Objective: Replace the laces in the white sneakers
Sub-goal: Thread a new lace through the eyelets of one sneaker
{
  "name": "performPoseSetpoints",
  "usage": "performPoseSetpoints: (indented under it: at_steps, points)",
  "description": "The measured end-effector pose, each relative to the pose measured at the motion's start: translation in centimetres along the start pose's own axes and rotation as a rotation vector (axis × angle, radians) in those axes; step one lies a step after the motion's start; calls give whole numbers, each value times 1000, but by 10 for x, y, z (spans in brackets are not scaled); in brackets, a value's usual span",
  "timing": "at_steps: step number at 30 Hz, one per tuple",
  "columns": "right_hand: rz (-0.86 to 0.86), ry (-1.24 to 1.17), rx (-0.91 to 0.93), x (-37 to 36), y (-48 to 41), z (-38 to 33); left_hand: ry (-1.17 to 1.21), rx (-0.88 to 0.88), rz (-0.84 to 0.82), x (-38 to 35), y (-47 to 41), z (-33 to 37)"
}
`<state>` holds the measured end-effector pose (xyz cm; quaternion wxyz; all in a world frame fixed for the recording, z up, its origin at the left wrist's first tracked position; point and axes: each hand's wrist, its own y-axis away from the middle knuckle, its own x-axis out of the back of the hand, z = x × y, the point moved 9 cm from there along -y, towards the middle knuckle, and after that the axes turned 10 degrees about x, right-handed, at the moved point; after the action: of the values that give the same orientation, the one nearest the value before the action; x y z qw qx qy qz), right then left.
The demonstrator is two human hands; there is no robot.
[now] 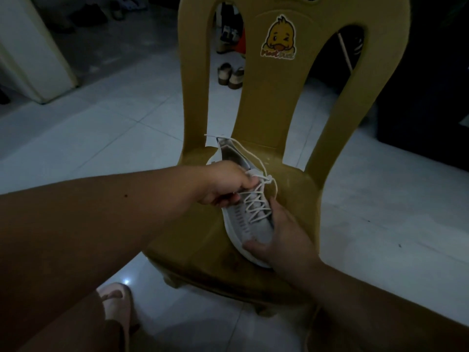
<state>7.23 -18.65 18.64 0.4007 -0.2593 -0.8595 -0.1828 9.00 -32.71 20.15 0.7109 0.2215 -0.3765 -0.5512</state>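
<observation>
Right now, nearest us: slipper (115, 304) sitting on floor. We're wrapping right hand (281, 235) round sneaker (250, 232) toe, pinning it on chair (294, 184) seat. Left hand (225, 185) is pinching lace (253, 207) by top eyelets, fingers curled. Lace is still crisscrossing eyelets, ends trailing past heel.

Risks we're watching:
- yanking hard, shoe sliding off seat
- lace snagging at what looks like knot
- dim light hiding eyelets

Containers: only shoe mouth, nothing showing inside. Behind: duck sticker (278, 38), sandals (229, 74).

Yellow chair (274, 110) with duck sticker (279, 38); sandals (230, 74) behind.
</observation>
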Motion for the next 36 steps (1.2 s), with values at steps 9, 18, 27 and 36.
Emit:
performPoseSetpoints:
  at_steps: [9,18,27,36]
  points:
    - [-51,-137,61,17,-2,-13,-304,-57,-10,13,9,6]
    - [-114,178,244,29,-24,-44,-266,-98,-76,11,8,2]
    - [-335,22,185,19,-30,-41,-179,-136,-48,17,8,-2]
    - [-281,-211,92,31,-30,-26,-246,-134,-39,15,6,-6]
